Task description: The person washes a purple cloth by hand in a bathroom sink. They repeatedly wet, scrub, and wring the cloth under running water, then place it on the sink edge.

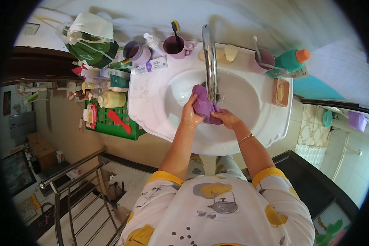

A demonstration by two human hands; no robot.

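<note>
A wet-looking purple cloth (204,105) is held between my two hands, right under the mouth of the chrome faucet (209,57). My left hand (191,111) grips its left side, fingers curled behind the fabric. At its lower right, my right hand (228,118) pinches the cloth between thumb and fingers. Both hands are over the white washbasin (246,119), and the cloth hides part of the bowl. Water seems to run from the faucet onto the cloth.
Behind the bowl stand a toothpaste tube (151,65), a pump bottle (152,42) and a mug (177,47). At right are a pink cup (262,60), a teal bottle (291,60) and a soap dish (280,92). A green crate (106,127) sits left, above a metal railing (76,174).
</note>
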